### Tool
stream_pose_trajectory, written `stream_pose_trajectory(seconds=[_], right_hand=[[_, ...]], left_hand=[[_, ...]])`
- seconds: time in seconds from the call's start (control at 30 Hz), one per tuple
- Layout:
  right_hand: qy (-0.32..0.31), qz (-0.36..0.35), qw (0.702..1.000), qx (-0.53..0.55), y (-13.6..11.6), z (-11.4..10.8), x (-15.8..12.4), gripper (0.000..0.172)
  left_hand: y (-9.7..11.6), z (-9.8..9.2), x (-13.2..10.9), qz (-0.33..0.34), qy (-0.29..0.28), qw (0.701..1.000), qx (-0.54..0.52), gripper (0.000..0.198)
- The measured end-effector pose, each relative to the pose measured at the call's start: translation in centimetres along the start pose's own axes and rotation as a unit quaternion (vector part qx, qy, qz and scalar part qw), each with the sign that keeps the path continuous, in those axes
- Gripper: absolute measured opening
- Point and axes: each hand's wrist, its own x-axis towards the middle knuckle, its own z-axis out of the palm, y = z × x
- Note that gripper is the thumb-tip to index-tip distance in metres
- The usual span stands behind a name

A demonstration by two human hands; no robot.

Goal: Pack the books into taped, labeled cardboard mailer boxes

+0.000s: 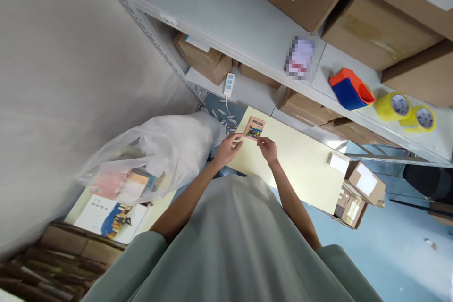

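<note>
A small pink booklet (255, 127) with a colourful picture on its cover lies at the left end of the pale yellow table (300, 165). My right hand (268, 149) pinches its lower right corner between thumb and fingers. On the other side, my left hand (228, 149) has its fingers stretched out and apart, the index fingertip at the booklet's lower left corner. Whether that fingertip presses on the booklet I cannot tell. A small white box (339, 162) sits at the table's right end.
Above the table, a shelf (219, 4) carries cartons, a blurred phone (300, 57), an orange and blue tape dispenser (350, 88) and yellow tape rolls (393, 105). A power strip (229, 85) lies lower. White plastic bag (177, 146) stands left; an open carton (350, 207) right.
</note>
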Motion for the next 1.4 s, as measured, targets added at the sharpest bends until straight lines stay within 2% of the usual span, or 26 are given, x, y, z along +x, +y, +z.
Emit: stream_pose_trajectory(seconds=[0.13,0.3,0.47,0.57,0.63,0.77,0.83,0.93,1.07,1.23,1.4], right_hand=[[-0.051,-0.035,0.998,-0.008,-2.8,2.1,-2.5,0.033],[-0.12,-0.117,0.986,-0.014,-8.3,5.7,-6.0,0.041],[-0.196,-0.196,0.96,-0.042,-14.7,10.1,-9.3,0.037],[-0.234,-0.241,0.94,-0.061,-17.5,12.9,-11.1,0.035],[-0.253,-0.271,0.926,-0.075,-18.7,14.8,-12.3,0.034],[-0.283,-0.314,0.898,-0.12,-19.7,17.9,-14.1,0.033],[-0.299,-0.319,0.888,-0.144,-19.7,19.1,-14.9,0.032],[-0.316,-0.316,0.88,-0.162,-19.5,20.4,-15.9,0.03],[-0.324,-0.311,0.878,-0.165,-19.5,21.4,-16.7,0.03],[-0.33,-0.312,0.871,-0.186,-20.0,22.1,-16.9,0.03],[-0.371,-0.375,0.823,-0.21,-20.9,23.7,-17.6,0.075]], left_hand=[[0.8,-4.5,-5.6,-0.013,0.025,0.999,-0.04,0.036],[1.1,-11.1,-12.2,-0.035,0.124,0.99,-0.055,0.04],[-1.3,-16.9,-17.0,-0.057,0.253,0.966,-0.019,0.038],[-3.7,-19.4,-18.9,-0.069,0.297,0.952,0.03,0.037],[-5.3,-20.6,-19.8,-0.081,0.301,0.946,0.088,0.038],[-8.0,-22.3,-20.7,-0.119,0.27,0.931,0.214,0.058],[-8.8,-23.0,-21.0,-0.139,0.254,0.93,0.228,0.055],[-9.4,-24.0,-21.6,-0.154,0.248,0.937,0.191,0.044],[-8.0,-26.0,-22.8,-0.123,0.279,0.949,0.08,0.044],[-3.8,-28.4,-24.0,-0.07,0.285,0.953,-0.08,0.053],[-0.5,-28.8,-24.1,-0.039,0.262,0.949,-0.168,0.058]])
